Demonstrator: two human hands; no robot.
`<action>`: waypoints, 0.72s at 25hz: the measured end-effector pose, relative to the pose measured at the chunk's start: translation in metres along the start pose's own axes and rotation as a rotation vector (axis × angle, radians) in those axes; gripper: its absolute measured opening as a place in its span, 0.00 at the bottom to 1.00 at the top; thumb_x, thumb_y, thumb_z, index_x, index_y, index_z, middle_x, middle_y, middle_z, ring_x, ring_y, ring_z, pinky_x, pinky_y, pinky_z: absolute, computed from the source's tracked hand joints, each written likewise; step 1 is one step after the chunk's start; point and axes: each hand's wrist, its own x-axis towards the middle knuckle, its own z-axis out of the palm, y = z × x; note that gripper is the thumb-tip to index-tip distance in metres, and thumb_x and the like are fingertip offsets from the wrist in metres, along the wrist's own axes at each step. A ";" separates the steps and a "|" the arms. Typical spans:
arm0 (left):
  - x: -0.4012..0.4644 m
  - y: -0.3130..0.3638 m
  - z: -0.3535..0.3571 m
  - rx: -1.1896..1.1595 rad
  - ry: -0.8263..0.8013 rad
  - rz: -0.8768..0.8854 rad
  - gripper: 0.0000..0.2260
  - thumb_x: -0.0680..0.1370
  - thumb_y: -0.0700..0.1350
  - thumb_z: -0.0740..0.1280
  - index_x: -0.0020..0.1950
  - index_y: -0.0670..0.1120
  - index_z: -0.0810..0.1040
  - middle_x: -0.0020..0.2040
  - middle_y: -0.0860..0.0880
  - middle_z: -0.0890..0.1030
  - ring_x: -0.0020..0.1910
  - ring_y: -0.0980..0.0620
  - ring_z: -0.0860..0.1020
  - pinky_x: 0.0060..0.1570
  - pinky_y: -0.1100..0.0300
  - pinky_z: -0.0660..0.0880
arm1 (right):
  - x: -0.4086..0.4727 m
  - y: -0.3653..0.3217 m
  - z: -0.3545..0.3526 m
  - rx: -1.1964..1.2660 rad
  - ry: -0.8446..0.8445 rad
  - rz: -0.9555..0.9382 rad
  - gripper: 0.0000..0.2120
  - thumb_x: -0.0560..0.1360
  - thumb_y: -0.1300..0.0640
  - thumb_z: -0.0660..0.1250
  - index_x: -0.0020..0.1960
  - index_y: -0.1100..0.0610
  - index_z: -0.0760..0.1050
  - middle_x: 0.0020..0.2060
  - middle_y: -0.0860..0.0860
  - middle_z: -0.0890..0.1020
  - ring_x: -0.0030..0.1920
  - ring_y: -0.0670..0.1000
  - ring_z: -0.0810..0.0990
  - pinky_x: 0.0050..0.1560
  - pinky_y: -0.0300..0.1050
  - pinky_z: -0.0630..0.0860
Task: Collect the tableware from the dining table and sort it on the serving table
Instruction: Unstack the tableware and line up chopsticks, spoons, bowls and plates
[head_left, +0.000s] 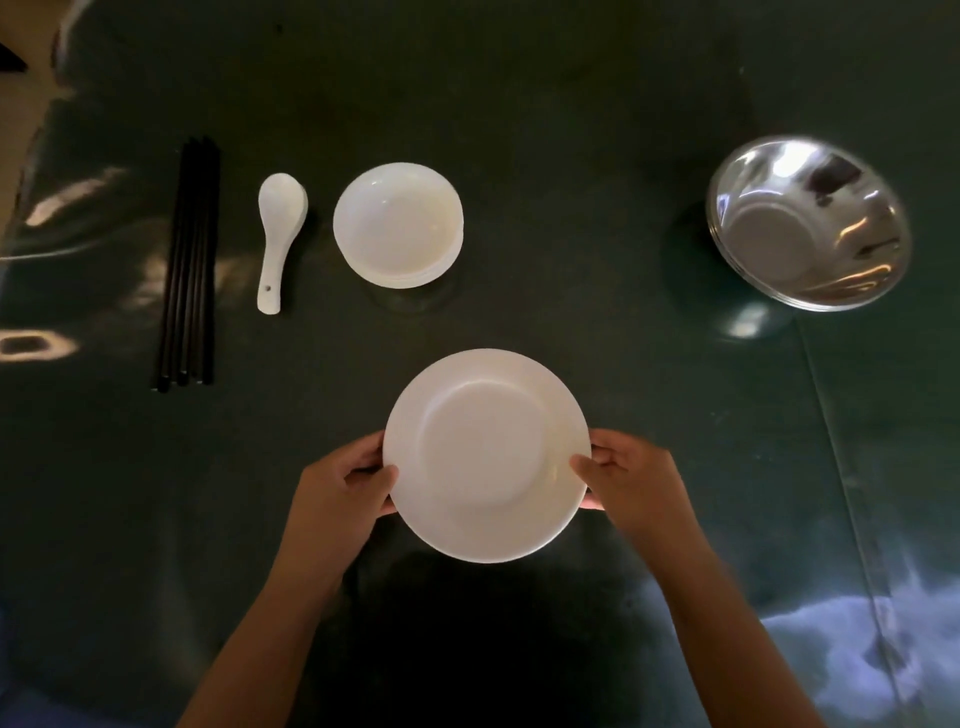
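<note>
plate (485, 457): white, glossy, wide flat rim round a shallow well; likely ceramic or melamine, so stiff, fairly light, slick, probably chips if knocked.
plate place: near middle of desk (571, 104), held level; hard to tell whether resting or just lifted, dark shadow below.
left hand (343, 486): pinches left rim, thumb on top, fingers curled under.
right hand (631, 478): pinches right rim the same way, thumb over, fingers beneath.
hold: opposite rim edges, thumbs on the flat rim; safest grip for a slick dish, kept level.
bowls (399, 231): small white stack, beyond plate, to the left.
spoon (278, 236): white, just left of bowls, handle toward camera.
chopsticks (187, 265): black, bundled side by side, farther left.
steel bowl (808, 223): shiny, tilted in view, far right, well apart from the rest.
surface: dark green, glossy, hard-looking, patchy window glare; slippery under dishes, noisy on set-down.
room: dim; pale floor at top left corner only.
</note>
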 end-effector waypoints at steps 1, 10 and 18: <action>0.001 0.002 0.001 -0.010 0.006 0.013 0.28 0.75 0.32 0.63 0.37 0.69 0.78 0.37 0.68 0.82 0.40 0.68 0.80 0.31 0.73 0.75 | 0.001 -0.001 -0.003 0.006 0.000 -0.014 0.17 0.71 0.61 0.66 0.35 0.39 0.77 0.29 0.33 0.82 0.34 0.39 0.83 0.36 0.36 0.80; 0.054 0.063 0.052 -0.162 -0.038 0.147 0.18 0.74 0.37 0.65 0.38 0.61 0.82 0.39 0.59 0.84 0.44 0.60 0.82 0.35 0.68 0.78 | 0.072 -0.052 -0.070 0.242 0.038 -0.099 0.12 0.72 0.67 0.66 0.40 0.50 0.80 0.28 0.41 0.84 0.32 0.41 0.84 0.29 0.32 0.77; 0.110 0.084 0.087 -0.132 0.015 0.163 0.06 0.75 0.37 0.65 0.44 0.44 0.82 0.39 0.51 0.84 0.44 0.52 0.81 0.35 0.68 0.78 | 0.134 -0.059 -0.084 0.323 0.093 -0.047 0.09 0.71 0.66 0.65 0.48 0.59 0.82 0.34 0.50 0.84 0.33 0.45 0.83 0.29 0.34 0.79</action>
